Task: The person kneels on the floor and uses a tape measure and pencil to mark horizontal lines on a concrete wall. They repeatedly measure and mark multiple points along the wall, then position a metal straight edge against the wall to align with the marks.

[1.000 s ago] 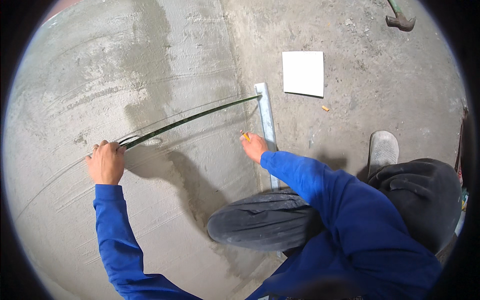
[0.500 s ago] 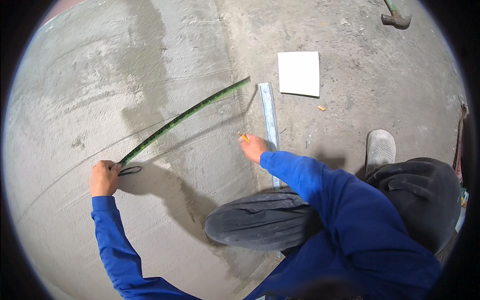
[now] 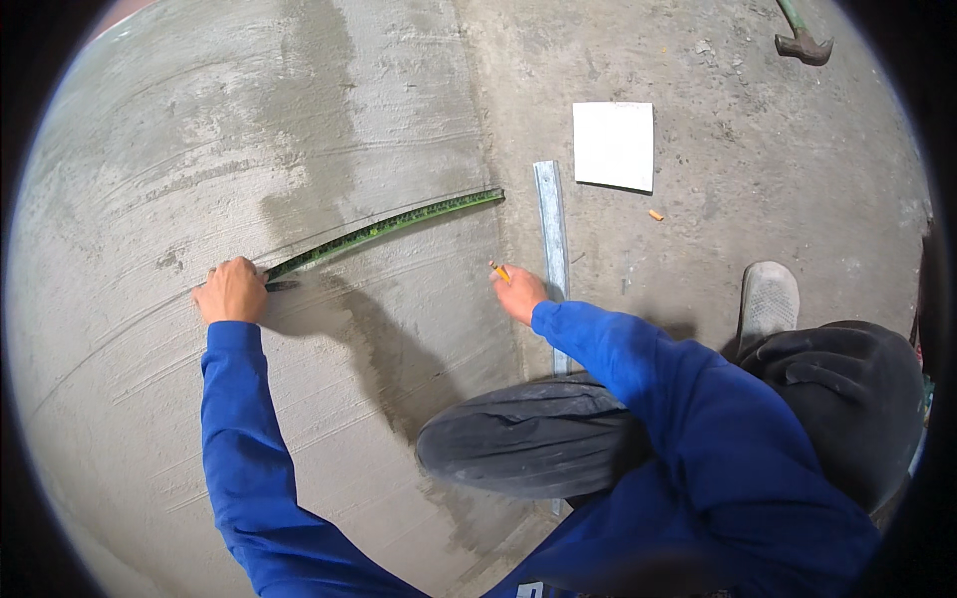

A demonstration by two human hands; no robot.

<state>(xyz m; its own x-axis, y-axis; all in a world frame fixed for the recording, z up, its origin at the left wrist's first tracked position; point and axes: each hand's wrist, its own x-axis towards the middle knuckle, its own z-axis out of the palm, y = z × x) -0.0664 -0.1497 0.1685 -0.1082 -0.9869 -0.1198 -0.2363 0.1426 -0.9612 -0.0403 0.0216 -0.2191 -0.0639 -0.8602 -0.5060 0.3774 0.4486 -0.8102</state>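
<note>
A green tape measure blade [image 3: 389,223] lies slantwise over the grey plastered surface [image 3: 150,399], its far end at the border with the rough concrete floor. My left hand [image 3: 234,292] is closed round the tape measure at the blade's near end; the case is mostly hidden, and a dark strap shows beside the fingers. Over the border strip, my right hand [image 3: 520,296] pinches a short yellow-orange pencil [image 3: 501,272], whose tip points up and left. That hand is apart from the blade. A thin curved line [image 3: 110,344] runs across the plaster left of my left hand.
A metal channel strip [image 3: 551,224] lies on the floor beside my right hand, partly under my forearm and leg. Beyond it are a white square tile [image 3: 613,147] and a small orange stub [image 3: 655,215]. A claw hammer [image 3: 803,47] rests at the far right.
My left hand has moved up and slightly right with the tape measure. The blade's far end has come down to the border, and the blade lies flatter. My right hand keeps the pencil.
</note>
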